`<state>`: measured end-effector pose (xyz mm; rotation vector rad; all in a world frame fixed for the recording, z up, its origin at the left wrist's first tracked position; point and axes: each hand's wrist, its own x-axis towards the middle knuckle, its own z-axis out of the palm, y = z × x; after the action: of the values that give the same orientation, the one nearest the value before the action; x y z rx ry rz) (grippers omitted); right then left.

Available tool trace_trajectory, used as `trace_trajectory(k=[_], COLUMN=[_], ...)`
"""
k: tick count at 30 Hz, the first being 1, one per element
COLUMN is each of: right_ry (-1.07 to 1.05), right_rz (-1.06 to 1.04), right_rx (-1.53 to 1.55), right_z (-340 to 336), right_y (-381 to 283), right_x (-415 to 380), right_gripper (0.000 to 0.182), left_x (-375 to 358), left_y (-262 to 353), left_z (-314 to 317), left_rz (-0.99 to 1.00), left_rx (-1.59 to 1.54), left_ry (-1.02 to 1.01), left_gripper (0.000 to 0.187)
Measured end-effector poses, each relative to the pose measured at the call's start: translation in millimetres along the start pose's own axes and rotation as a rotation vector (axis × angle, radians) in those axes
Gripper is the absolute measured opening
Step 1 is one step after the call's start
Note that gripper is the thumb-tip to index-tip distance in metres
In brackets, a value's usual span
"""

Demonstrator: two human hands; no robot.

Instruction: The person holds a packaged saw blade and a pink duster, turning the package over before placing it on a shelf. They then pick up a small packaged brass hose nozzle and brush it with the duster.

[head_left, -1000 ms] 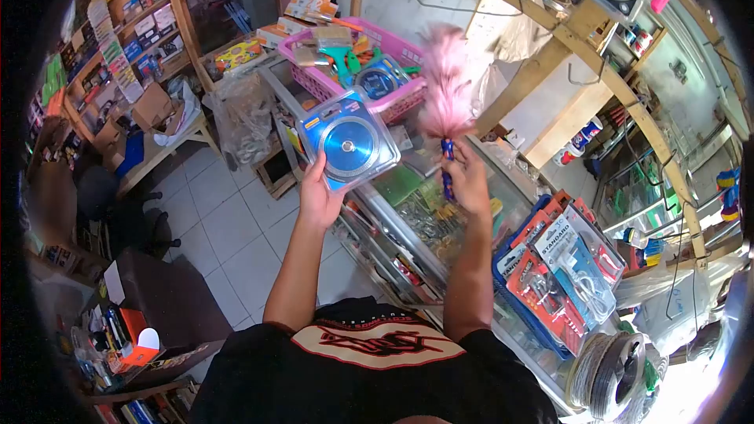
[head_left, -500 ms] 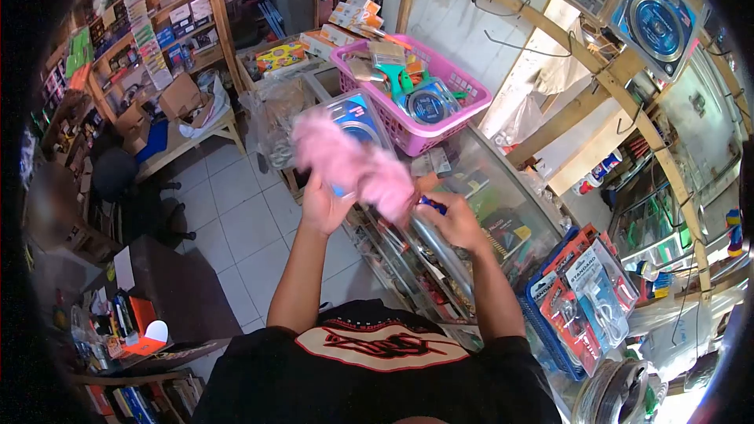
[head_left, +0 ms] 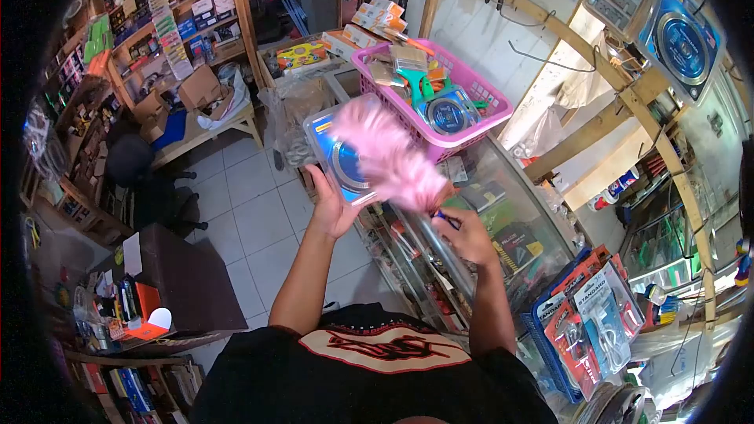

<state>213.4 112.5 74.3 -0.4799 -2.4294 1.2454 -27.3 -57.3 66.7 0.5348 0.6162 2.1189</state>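
My left hand (head_left: 334, 210) grips the lower edge of a flat clear pack with a blue circular saw blade (head_left: 339, 163) in it. The pack is held up before the glass counter. A fluffy pink duster (head_left: 397, 159), blurred by motion, lies across the pack's right side and hides part of it. Its dark blue handle is in my right hand (head_left: 468, 237), with the fingers closed around it. Just beyond the duster stands a pink plastic basket (head_left: 479, 132) with paint brushes (head_left: 410, 59) and another packaged saw blade (head_left: 449, 115).
The glass display counter (head_left: 518, 180) runs along my right. On it sits a blue basket (head_left: 542, 338) of carded goods. Wire hooks and a packaged blade (head_left: 682, 41) hang at upper right. A dark brown cabinet (head_left: 188, 286) stands left, near the tiled floor (head_left: 255, 212). Stocked shelves line the far left.
The view has shifted, so the surroundings sit further right and slightly lower. The duster has swept right across the pack, uncovering more of the blade on its left. Both hands keep their holds.
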Motion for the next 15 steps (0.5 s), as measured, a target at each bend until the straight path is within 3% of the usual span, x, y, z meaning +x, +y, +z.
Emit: trace_trajectory(k=[2,5,8,11,13,15], right_ry=[-0.045,0.148,0.030,0.150,0.090,0.102], right_rz=[0.007,-0.009,-0.036,0.017,-0.015,0.014], right_rx=[0.038,0.093,0.022,0.062,0.105,0.178], right_z=[0.6,13.0,4.1,6.9,1.8,0.1], right_y=[-7.3,-8.0,0.5,-5.5,-7.0,-4.0], right_x=[-2.5,0.0,-5.1,-3.5,-7.4,-7.7], right_gripper=[0.028,0.029,0.029,0.027,0.026,0.025], left_x=[0.4,1.3,-1.6,-6.4,-8.6,13.8], left_y=[-1.2,-1.8,-9.1,-7.0,-10.3,-35.0], left_z=[-0.7,-6.5,1.6,10.5,14.5,-41.6], left_rz=[-0.010,-0.074,-0.033,-0.088,-0.091,-0.024], left_rx=[0.054,0.078,0.135,0.153,0.128,0.313], left_ry=[-0.009,-0.086,-0.076,-0.065,-0.002,-0.160], left_gripper=[0.099,0.101,0.101,0.101,0.099,0.095])
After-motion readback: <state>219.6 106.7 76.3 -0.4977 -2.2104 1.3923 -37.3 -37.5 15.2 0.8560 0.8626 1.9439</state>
